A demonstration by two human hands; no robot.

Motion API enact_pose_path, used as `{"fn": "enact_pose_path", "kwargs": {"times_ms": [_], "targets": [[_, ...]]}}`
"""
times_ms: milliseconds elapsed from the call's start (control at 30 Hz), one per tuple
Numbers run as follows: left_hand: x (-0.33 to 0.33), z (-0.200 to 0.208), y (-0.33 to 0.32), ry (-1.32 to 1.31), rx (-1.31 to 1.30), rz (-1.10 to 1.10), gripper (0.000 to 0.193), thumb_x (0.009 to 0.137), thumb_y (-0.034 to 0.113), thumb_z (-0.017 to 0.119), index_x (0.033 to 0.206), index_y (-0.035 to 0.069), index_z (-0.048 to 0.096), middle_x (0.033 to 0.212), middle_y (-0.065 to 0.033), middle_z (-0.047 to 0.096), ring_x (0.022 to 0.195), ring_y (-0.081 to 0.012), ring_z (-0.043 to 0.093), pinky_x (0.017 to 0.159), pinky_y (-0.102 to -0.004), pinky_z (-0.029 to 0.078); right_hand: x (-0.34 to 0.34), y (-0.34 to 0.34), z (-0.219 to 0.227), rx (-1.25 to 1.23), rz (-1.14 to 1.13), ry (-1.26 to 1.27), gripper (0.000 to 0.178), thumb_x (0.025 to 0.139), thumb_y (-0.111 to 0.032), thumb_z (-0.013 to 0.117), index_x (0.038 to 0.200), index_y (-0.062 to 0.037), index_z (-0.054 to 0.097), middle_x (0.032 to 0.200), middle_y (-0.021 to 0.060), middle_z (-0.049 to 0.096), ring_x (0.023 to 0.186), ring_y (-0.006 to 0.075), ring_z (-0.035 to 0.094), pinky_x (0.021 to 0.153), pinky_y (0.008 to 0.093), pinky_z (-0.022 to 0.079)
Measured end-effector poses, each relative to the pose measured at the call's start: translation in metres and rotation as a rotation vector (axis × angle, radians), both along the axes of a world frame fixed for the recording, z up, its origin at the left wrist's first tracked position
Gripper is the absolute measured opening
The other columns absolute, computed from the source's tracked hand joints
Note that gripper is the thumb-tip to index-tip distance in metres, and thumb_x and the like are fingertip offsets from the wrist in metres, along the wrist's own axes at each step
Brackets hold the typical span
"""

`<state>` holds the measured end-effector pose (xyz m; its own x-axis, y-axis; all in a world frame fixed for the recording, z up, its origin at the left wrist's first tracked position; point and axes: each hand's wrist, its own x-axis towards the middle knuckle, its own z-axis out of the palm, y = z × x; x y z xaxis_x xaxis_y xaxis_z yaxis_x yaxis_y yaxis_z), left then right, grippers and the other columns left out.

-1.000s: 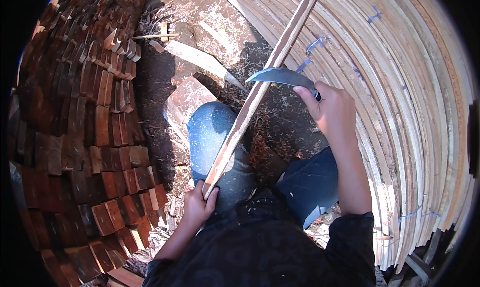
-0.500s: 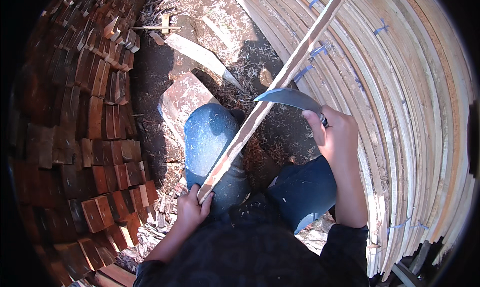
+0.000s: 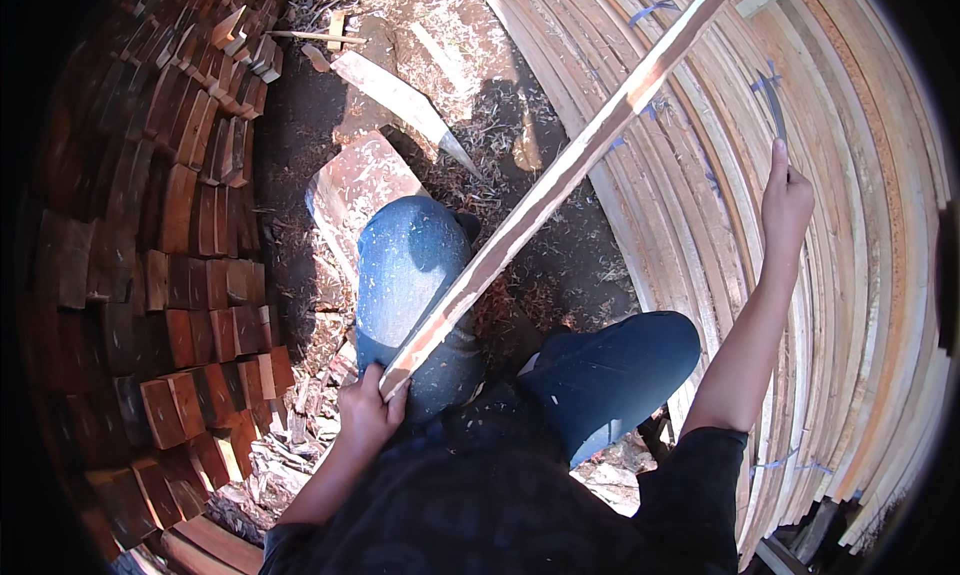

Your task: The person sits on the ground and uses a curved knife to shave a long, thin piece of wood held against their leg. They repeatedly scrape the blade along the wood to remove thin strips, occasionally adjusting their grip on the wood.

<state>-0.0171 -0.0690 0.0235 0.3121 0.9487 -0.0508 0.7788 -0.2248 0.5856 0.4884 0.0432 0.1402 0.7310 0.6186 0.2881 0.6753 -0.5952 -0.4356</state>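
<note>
Diagonally, a long wooden strip is crossing the left leg while a curved blade is standing out to the right

The person's left hand [image 3: 370, 415] is grasping the near end of the long, narrow, pale-edged wooden strip [image 3: 545, 202] with a reddish-brown face; its fingers are closing around that end, and the thumb is lying along the right side. From there the wooden strip is passing over the left leg [image 3: 410, 265] in faded blue trousers and slanting away to the upper right, its far end reaching the top edge of the view. Whether it is touching the thigh is hard to tell.

Well apart from the wooden strip, the right hand [image 3: 788, 200] is clenching the base of a thin, curved, grey metal blade [image 3: 773, 108], thumb pointing upward along it; the fist is hiding the handle. The blade is appearing nearly edge-on, in front of a broad stack of long, pale boards [image 3: 835, 245] with blue ties [image 3: 652, 13].

On the opposite side, a tall stack of reddish-brown wooden blocks [image 3: 195, 230] is filling the left. Between the stacks, a flat, reddish wooden slab [image 3: 365, 175] is lying beyond the left knee, sprinkled with shavings, and a pale, pointed wooden offcut [image 3: 390, 90] is lying farther off.
</note>
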Motion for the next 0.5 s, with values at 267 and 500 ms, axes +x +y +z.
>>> {"fn": "enact_pose_path", "kwargs": {"times_ms": [267,500], "targets": [[0.005,0.010,0.003,0.028,-0.089,-0.034,0.024,0.081,0.017,0.068,0.083,0.001,0.051,0.056,-0.0184,0.057,0.049,-0.0355,0.061,0.048,-0.0443,0.049,-0.118,-0.042,-0.012,-0.108,0.466,-0.008,0.048,0.085,-0.044,0.068,0.072,0.0016,0.064,0.051,0.0169,0.052,0.045,0.0282,0.054,0.046,0.0381,0.041],[0.004,0.006,-0.002,0.002,-0.058,0.003,0.022,0.081,0.015,0.067,0.084,-0.001,0.052,0.057,-0.0193,0.058,0.051,-0.0363,0.062,0.048,-0.0424,0.049,-0.071,0.017,-0.006,-0.014,0.271,0.002,0.059,0.091,-0.049,0.059,0.063,0.0039,0.060,0.048,0.0194,0.047,0.044,0.0328,0.043,0.047,0.0405,0.039]]}}
